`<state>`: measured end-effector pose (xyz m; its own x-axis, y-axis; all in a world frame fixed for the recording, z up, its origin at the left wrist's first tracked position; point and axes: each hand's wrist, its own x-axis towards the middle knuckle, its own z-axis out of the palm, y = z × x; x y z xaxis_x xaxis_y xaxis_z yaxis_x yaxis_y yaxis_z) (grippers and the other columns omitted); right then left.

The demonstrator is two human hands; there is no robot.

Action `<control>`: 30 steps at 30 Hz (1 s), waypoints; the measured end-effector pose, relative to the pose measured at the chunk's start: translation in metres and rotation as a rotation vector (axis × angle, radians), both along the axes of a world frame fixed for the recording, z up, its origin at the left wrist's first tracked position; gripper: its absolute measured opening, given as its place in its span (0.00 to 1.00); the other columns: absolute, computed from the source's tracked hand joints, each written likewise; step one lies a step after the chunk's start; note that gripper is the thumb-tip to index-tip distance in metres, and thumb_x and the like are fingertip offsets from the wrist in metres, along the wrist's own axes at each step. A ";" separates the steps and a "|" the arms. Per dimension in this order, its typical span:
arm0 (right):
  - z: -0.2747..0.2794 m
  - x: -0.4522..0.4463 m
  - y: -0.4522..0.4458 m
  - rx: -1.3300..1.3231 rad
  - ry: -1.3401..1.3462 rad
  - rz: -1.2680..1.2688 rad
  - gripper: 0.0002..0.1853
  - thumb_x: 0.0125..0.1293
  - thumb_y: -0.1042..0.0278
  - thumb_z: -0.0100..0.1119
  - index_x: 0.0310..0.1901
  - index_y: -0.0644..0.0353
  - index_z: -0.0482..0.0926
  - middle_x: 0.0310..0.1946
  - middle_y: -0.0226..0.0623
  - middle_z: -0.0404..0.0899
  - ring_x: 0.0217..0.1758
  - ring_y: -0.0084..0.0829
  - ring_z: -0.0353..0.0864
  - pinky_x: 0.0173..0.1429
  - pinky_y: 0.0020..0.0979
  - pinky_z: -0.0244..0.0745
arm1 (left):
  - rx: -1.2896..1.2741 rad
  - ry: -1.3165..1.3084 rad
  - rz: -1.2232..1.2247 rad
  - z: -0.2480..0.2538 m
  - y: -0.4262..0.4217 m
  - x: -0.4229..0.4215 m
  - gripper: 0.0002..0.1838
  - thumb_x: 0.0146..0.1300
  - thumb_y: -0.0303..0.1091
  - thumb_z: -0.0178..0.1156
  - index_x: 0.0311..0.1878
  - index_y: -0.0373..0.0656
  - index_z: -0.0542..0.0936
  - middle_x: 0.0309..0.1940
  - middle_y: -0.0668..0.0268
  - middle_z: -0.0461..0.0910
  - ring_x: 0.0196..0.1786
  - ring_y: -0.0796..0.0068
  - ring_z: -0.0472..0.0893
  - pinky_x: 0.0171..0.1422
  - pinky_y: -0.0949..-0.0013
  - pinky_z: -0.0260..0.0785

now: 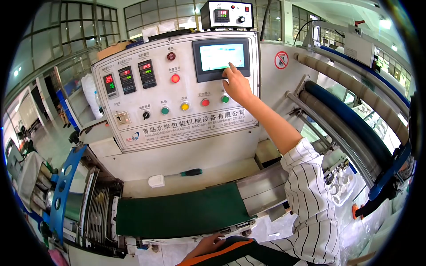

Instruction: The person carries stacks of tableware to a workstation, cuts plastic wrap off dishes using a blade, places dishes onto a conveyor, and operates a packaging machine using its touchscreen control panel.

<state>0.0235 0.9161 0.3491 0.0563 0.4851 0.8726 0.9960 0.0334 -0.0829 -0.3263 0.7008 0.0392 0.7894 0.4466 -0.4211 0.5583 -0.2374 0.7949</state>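
My right hand (238, 84) reaches up to the control panel (177, 128). Its index finger is stretched out at the lower edge of the lit touchscreen (217, 55), the other fingers are partly curled, and nothing is held. Below the screen, close to my right wrist, sits a green push button (225, 99). My left hand (208, 245) is low in the view, by the front edge of the green conveyor belt (182, 213). Its fingers lie loosely extended with nothing seen in them, and part of the hand is hidden by an orange-and-dark strip of clothing.
A screwdriver (191, 172) and a small white block (156, 181) lie on the ledge behind the belt. Film rollers (346, 128) stand at the right. Another control box (227, 15) sits on top of the panel. A blue perforated bracket (66, 186) rises at the left.
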 end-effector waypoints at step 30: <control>0.011 -0.016 0.008 0.011 -0.010 -0.048 0.08 0.53 0.72 0.54 0.36 0.59 0.69 0.57 0.52 0.64 0.51 0.47 0.71 0.48 0.40 0.72 | 0.034 -0.085 0.027 -0.038 0.000 -0.012 0.21 0.61 0.49 0.53 0.52 0.46 0.72 0.39 0.58 0.80 0.43 0.62 0.79 0.48 0.67 0.69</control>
<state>0.0072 0.9240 0.3603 0.0705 0.4721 0.8787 0.9973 -0.0134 -0.0728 -0.3387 0.7003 0.0009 0.8091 0.4815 -0.3369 0.4956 -0.2509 0.8315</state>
